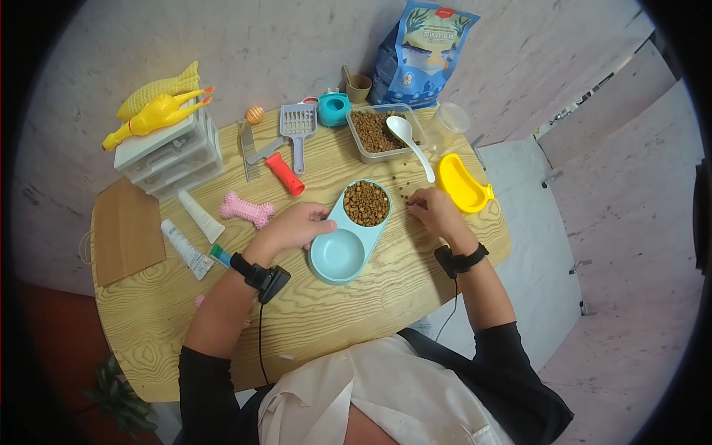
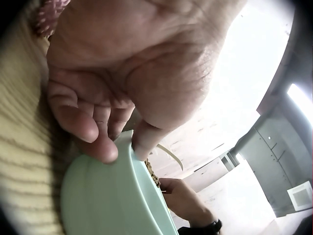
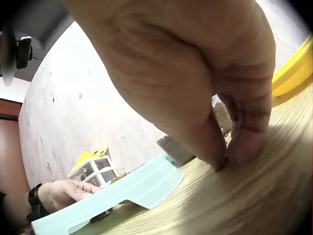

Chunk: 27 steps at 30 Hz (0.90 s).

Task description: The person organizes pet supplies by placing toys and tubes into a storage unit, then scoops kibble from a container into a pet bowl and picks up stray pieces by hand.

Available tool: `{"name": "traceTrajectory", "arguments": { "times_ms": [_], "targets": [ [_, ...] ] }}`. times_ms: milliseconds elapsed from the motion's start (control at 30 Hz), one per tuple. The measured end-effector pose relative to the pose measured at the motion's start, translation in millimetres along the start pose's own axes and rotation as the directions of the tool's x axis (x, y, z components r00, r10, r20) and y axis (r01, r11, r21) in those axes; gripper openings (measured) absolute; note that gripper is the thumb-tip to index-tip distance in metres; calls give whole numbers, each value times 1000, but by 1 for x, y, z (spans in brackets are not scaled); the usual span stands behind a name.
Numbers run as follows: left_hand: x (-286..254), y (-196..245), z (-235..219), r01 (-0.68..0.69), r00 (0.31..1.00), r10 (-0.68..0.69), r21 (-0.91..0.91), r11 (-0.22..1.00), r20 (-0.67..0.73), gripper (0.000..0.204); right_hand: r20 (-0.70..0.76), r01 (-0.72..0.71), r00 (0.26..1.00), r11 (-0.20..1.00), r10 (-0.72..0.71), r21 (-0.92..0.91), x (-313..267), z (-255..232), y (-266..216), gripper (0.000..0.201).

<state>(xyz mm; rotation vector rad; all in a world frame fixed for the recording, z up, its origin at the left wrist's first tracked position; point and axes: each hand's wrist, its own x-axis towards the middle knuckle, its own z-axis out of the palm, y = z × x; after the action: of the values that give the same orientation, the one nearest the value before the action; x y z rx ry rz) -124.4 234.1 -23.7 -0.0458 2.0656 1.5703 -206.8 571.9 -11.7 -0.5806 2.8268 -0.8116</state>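
The light-blue double bowl stands on the table, kibble filling its far round and the near round empty. My left hand grips its left side, thumb over the rim; the left wrist view shows the fingers against the outer wall of the bowl. To the right of the bowl, my right hand is down at the tabletop beside a few loose kibble pieces. In the right wrist view its thumb and fingertips meet at the wood, pinching a small dark piece, mostly hidden.
Behind are a kibble tub with a white spoon, a blue food bag and a slotted scoop. A yellow dish lies right; a pink bone toy, tubes and drawers are left.
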Motion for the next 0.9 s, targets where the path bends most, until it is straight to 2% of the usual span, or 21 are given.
{"name": "traceTrajectory", "arguments": {
  "times_ms": [67, 133, 200, 233, 300, 367, 433, 533, 600, 667, 733, 800, 833, 900],
  "targets": [
    [5, -4, -7, -10, 1000, 10, 29, 1000, 13, 36, 59, -35, 998, 999, 33, 41, 1, -1, -4, 19],
    [10, -10, -9, -25, 999, 23, 58, 998, 29, 34, 47, -34, 998, 998, 32, 49, 2, 0, -4, 18],
    [11, -16, -8, -155, 988, 156, 131, 979, 2, 34, 37, -32, 999, 998, 30, 58, 4, 1, -6, 18],
    [10, -14, -8, -153, 988, 154, 131, 979, 5, 34, 37, -28, 999, 998, 26, 59, 5, 0, -9, 17],
    [6, -10, -6, -57, 994, 41, 165, 985, 101, 35, 39, -26, 999, 998, 24, 61, 7, 3, -10, 16],
    [8, -18, -3, -106, 991, 90, 174, 979, 95, 34, 50, 17, 999, 1000, -16, -21, 11, 6, -9, 15],
    [10, -20, -2, -158, 985, 142, 186, 970, 96, 37, 44, -2, 999, 1000, 3, -25, 12, 8, -10, 14],
    [7, -14, -4, -135, 988, 118, 180, 974, 103, 36, 24, -5, 1000, 999, 6, -31, 10, 9, -12, 13],
    [5, -7, -7, -54, 984, 24, 166, 985, 175, 34, 10, 6, 1000, 1000, -5, -30, 8, 13, -12, 13],
    [5, -3, -8, -45, 980, 13, 153, 987, 199, 35, -39, 48, 998, 993, -53, -111, 6, 14, -10, 13],
    [5, 2, -9, -35, 974, 3, 141, 989, 226, 36, 7, 31, 1000, 992, -30, -119, 3, 9, -10, 13],
    [8, 9, -9, -122, 969, 52, 286, 950, 241, 39, 49, 16, 999, 992, -10, -129, 1, 4, -6, 14],
    [10, 12, -8, -123, 969, 53, 286, 950, 240, 39, 37, -6, 999, 995, 10, -103, -1, 2, -3, 14],
    [18, 16, -5, -148, 972, 52, 420, 896, 231, 41, 25, -25, 999, 997, 27, -78, -7, 1, -1, 14]
  ]
}}
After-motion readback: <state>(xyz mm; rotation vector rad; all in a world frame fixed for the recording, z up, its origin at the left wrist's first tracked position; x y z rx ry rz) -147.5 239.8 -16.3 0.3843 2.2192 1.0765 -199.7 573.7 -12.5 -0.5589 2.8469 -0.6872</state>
